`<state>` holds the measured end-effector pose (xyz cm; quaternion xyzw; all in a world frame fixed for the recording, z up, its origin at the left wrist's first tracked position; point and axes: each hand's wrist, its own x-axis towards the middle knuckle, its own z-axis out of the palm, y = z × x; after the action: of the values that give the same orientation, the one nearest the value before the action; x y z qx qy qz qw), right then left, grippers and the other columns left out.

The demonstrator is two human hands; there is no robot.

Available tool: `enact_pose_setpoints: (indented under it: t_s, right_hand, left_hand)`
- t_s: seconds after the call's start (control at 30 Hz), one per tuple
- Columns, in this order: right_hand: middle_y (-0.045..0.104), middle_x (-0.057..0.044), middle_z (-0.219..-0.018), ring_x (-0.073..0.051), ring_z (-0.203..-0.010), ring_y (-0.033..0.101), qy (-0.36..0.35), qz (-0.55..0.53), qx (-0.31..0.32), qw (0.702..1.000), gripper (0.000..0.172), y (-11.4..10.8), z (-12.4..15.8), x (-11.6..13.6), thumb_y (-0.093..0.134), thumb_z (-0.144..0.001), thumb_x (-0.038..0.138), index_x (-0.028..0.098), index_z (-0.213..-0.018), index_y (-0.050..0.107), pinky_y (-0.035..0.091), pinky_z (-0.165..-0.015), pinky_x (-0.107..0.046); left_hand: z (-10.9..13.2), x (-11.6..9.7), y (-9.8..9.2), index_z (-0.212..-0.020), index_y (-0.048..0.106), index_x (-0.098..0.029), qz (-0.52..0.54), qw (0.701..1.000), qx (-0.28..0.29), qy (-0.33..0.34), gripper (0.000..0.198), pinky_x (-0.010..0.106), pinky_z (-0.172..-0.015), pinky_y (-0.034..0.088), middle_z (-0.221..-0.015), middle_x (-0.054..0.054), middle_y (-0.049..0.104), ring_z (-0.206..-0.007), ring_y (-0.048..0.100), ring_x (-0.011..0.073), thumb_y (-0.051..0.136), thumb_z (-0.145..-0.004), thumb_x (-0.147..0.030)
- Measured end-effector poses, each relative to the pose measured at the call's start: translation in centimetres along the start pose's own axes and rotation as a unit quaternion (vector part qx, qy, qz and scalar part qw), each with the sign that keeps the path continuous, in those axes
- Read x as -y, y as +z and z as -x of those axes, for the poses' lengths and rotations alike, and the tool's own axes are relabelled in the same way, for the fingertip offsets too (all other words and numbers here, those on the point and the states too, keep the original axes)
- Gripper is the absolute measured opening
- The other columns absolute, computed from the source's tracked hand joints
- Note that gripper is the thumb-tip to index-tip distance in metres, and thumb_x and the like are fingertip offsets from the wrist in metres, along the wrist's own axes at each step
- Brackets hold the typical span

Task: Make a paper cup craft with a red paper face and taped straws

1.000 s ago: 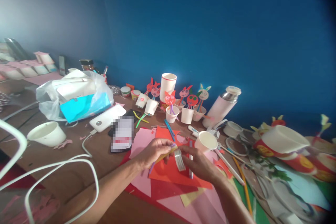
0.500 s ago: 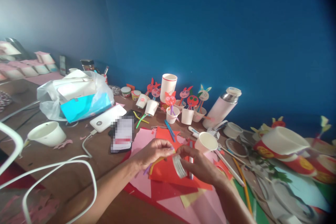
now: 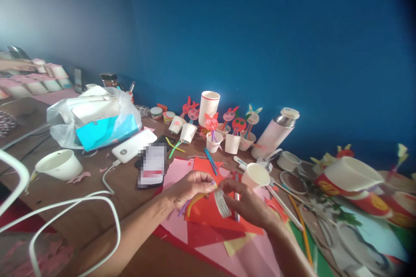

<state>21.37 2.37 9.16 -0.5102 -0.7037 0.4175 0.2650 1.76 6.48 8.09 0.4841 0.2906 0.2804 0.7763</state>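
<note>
My left hand is closed in a pinch, with a yellow strip and a purple strip running out below its fingers. They look like thin straws or craft stems. My right hand is closed on a curved white band with fine print; whether it is a tape or a label I cannot tell. The fingertips of both hands nearly meet over a red paper sheet. Pink paper lies beneath it. Just beyond my right hand stands a white paper cup.
Several small cups with paper animal heads stand along the blue wall, beside a flask. At left are a phone, a power bank, a white cable and a plastic bag. Red-and-white cups crowd the right.
My hands stay almost in place, with the yellow strip tilted slightly differently. At the far left, another person's hand now reaches over the row of pink-topped cups.
</note>
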Motion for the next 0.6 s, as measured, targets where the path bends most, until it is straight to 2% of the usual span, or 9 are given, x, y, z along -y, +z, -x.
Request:
enact_pose_setpoints:
  t_s: [0.13,0.23,0.37,0.47,0.6]
  right_hand:
    - [0.067,-0.001,-0.086,-0.017,-0.084,0.061,0.002,0.007,-0.019,1.0,0.017,-0.1,0.0,-0.1,0.052,-0.079,0.018,0.02,-0.091,0.064,0.045,-0.077,-0.026]
    - [0.068,-0.002,-0.089,-0.019,-0.089,0.062,0.008,-0.003,-0.011,1.0,0.022,-0.2,0.1,0.1,0.05,-0.081,0.021,0.021,-0.098,0.065,0.046,-0.079,-0.028]
    - [0.069,-0.003,-0.101,-0.02,-0.094,0.062,0.015,-0.011,-0.006,1.0,0.023,-0.1,0.1,0.3,0.051,-0.083,0.026,0.021,-0.099,0.066,0.047,-0.082,-0.029]
    - [0.069,-0.005,-0.104,-0.02,-0.1,0.061,0.017,-0.008,-0.035,0.999,0.023,0.3,-0.1,0.3,0.051,-0.083,0.026,0.02,-0.099,0.067,0.046,-0.086,-0.031]
    - [0.065,-0.007,-0.111,-0.019,-0.098,0.061,0.019,0.011,-0.074,0.997,0.033,0.5,-0.3,-0.1,0.05,-0.082,0.027,0.019,-0.112,0.06,0.047,-0.084,-0.031]
  left_hand:
    - [0.3,-0.5,0.0,-0.079,0.065,-0.013,-0.042,0.999,-0.007,0.02,0.015,0.022,-0.064,0.036,-0.068,-0.001,0.058,-0.062,0.049,0.009,0.067,-0.071,-0.026]
    - [0.4,-0.7,-0.1,-0.08,0.065,-0.013,-0.059,0.998,-0.007,0.031,0.013,0.022,-0.062,0.034,-0.068,-0.001,0.057,-0.061,0.047,0.0086,0.064,-0.072,-0.023]
    - [0.4,-0.8,-0.6,-0.072,0.062,-0.014,-0.071,0.997,0.006,0.003,0.007,0.022,-0.06,0.034,-0.063,-0.002,0.055,-0.058,0.046,0.0093,0.063,-0.067,-0.019]
    - [0.4,-0.9,-0.9,-0.07,0.062,-0.014,-0.083,0.996,0.009,-0.015,0.008,0.023,-0.064,0.036,-0.068,-0.002,0.058,-0.064,0.05,0.0109,0.064,-0.062,-0.016]
    - [0.4,-1.3,-1.0,-0.072,0.065,-0.014,-0.096,0.995,-0.01,0.006,0.01,0.022,-0.065,0.036,-0.068,-0.002,0.058,-0.064,0.049,0.0104,0.067,-0.064,-0.02]
